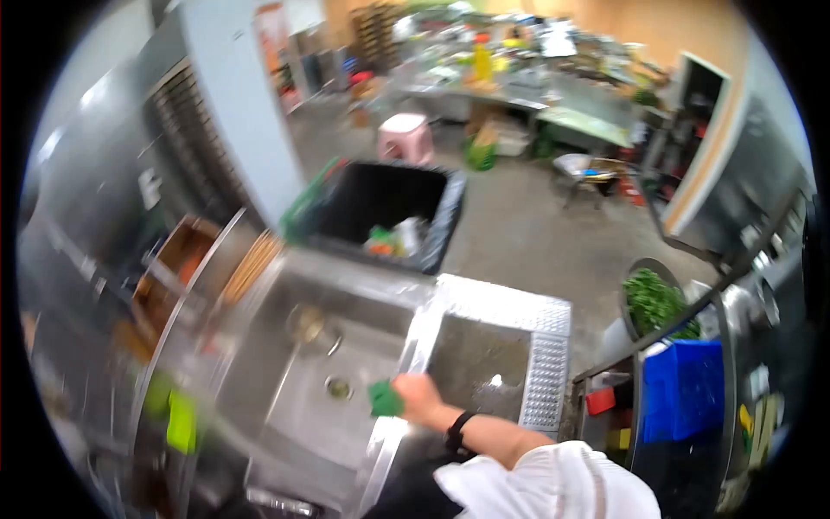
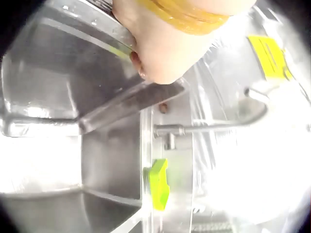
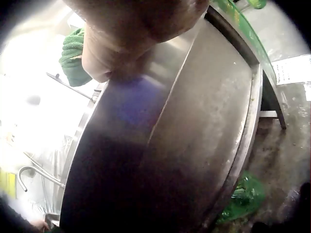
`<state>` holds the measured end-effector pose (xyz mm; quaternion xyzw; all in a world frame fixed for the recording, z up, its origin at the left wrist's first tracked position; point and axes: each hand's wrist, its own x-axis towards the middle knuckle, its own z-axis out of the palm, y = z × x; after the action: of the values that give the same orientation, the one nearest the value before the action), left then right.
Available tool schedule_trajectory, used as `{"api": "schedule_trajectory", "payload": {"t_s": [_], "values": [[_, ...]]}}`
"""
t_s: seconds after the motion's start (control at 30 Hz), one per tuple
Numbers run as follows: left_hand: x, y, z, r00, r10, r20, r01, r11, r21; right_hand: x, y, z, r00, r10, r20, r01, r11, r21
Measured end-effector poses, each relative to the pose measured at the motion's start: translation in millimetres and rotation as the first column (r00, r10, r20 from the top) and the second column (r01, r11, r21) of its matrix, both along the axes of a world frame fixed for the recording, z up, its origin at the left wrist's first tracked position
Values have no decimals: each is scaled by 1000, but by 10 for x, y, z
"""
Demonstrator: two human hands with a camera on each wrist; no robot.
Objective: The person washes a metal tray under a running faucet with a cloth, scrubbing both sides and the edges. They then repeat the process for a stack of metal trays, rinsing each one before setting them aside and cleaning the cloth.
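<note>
A green cloth (image 1: 385,398) is gripped by the right hand (image 1: 419,400) over the right rim of the steel sink (image 1: 298,406). In the right wrist view, that hand (image 3: 131,39) is at the top, with the cloth (image 3: 74,58) bunched beside it and its fingers largely out of sight. The left hand (image 2: 163,46), below a yellow band (image 2: 187,17), shows at the top of the left wrist view above steel basin walls; how its fingers lie is hidden. I cannot make it out in the head view.
Behind the sink stands a lined black bin (image 1: 445,216) with waste inside. A perforated steel edge (image 1: 546,376) borders the recessed surface to the right. A faucet (image 2: 214,128) and a lime-green holder (image 2: 159,184) are beside the basin. A blue crate (image 1: 683,389) is at right.
</note>
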<state>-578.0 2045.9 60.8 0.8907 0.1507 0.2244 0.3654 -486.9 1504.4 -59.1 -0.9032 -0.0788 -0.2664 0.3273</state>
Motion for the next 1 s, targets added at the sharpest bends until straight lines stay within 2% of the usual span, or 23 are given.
{"api": "schedule_trajectory", "payload": {"t_s": [0.07, 0.1, 0.13, 0.17, 0.2, 0.23, 0.27, 0.3, 0.33, 0.37, 0.47, 0.6, 0.7, 0.83, 0.93, 1.0], "values": [[-319, 630, -20, 1000, 7, -2, -6, 992, 128, -11, -59, 146, 981, 13, -193, -33, 994, -103], [-465, 995, -144, 958, 266, -105, -173, 832, 527, 11, -98, 20, 955, 33, -295, -80, 986, -148], [-531, 749, -6, 966, 259, 20, -193, 664, 722, -8, -83, 243, 940, 12, -341, -78, 981, -180], [-468, -127, 711, 931, 349, -106, -194, 720, 666, -35, -41, 344, 974, 13, -224, -60, 978, -202], [-630, 404, 482, 954, 290, -72, -156, 691, 706, 7, -65, 118, 992, 65, -112, -78, 991, -112], [-710, 479, 562, 938, 332, -96, -145, 630, 763, 21, -58, 85, 981, 95, -167, -113, 988, -103], [-756, 214, 823, 963, 269, -11, -153, 581, 800, 6, -36, 24, 992, 98, -80, -98, 995, 2], [-756, 150, 932, 948, 318, -18, -181, 584, 792, 27, -51, -32, 995, 96, -29, -97, 995, -35], [-779, 126, 1023, 938, 347, -21, -201, 590, 782, 41, -48, -58, 995, 81, -60, -83, 996, -35], [-868, 128, 1135, 947, 321, 8, -185, 525, 830, 31, -63, -50, 994, 89, -68, -92, 995, -40], [-982, 34, 1354, 933, 311, 182, -327, 521, 789, 36, -57, -72, 994, 84, -74, -90, 993, -71], [-1162, -34, 1618, 909, 297, 292, -414, 555, 721, 34, -36, -36, 994, 93, -51, -97, 992, -82], [-1191, -158, 1775, 855, 366, 367, -514, 687, 513, 35, -37, -7, 994, 88, -58, -92, 993, -76], [-985, -443, 2006, 817, 285, 501, -521, 736, 431, 29, -53, -26, 995, 90, -46, -93, 994, -63], [-755, -519, 2035, 812, 159, 561, -454, 777, 437, 38, -42, -1, 995, 92, -40, -94, 995, -45], [-603, -692, 2013, 827, 162, 539, -414, 824, 387, 25, -36, 16, 995, 93, -47, -94, 996, -13]]}}
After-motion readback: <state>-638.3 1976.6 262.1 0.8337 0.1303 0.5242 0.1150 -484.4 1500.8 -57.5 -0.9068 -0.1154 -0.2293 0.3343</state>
